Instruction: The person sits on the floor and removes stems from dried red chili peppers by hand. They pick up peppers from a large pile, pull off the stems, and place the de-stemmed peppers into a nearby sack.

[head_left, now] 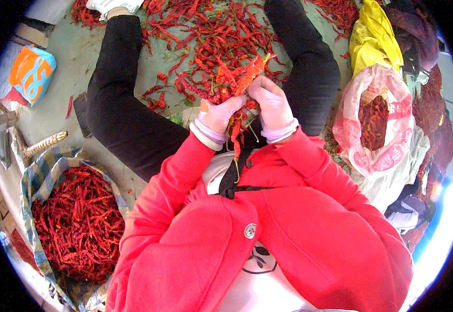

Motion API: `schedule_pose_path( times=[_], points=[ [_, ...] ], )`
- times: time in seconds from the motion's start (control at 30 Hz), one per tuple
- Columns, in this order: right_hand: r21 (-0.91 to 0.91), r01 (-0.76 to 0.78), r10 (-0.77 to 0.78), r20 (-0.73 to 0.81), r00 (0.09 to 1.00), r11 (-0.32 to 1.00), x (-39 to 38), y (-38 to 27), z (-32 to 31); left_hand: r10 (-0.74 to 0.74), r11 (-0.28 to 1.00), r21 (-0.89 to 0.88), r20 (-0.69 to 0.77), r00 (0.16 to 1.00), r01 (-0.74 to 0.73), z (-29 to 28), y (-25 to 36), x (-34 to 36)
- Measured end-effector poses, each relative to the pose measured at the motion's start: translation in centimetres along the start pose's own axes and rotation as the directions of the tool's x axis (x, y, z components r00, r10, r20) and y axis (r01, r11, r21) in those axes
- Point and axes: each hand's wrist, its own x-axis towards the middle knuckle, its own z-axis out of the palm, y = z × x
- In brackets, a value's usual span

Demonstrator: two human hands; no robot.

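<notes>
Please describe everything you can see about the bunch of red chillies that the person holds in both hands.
The bunch of red chillies is a handful of dried, wrinkled pods, red to orange, some with thin green stems. The left hand and right hand, both in pale gloves, clasp it from either side; the tips fan upward and a few pods hang below the hands toward the lap. It is held between the knees, above loose chillies scattered on the grey floor.

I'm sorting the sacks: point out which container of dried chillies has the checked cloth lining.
The big sack of chillies at the person's lower left, rimmed with blue-checked cloth. The other, the pink-and-white plastic bag on the right, is smaller and has no cloth.
</notes>
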Motion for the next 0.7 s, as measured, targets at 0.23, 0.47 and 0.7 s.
schedule_pose_path(
  times=[0.23,0.47,0.7],
  points=[
    [-0.128,-0.075,0.091,0.126,0.988,0.989,1.8,3.3,-2.8,-0.202,0.979,0.065,0.248,0.947,0.192,1.6,1.5,-1.1],
    [-0.806,0.482,0.645,0.575,0.503,0.344,-5.1,-6.7,-16.6,-0.037,0.994,0.111,0.217,0.976,0.013,0.2,1.5,-0.9],
    [-0.826,0.336,-0.124,0.315,0.941,0.452,-4.2,-15.1,-7.4,-0.188,0.980,0.120,0.293,0.938,0.159,0.0,1.8,-1.4]
  ],
)
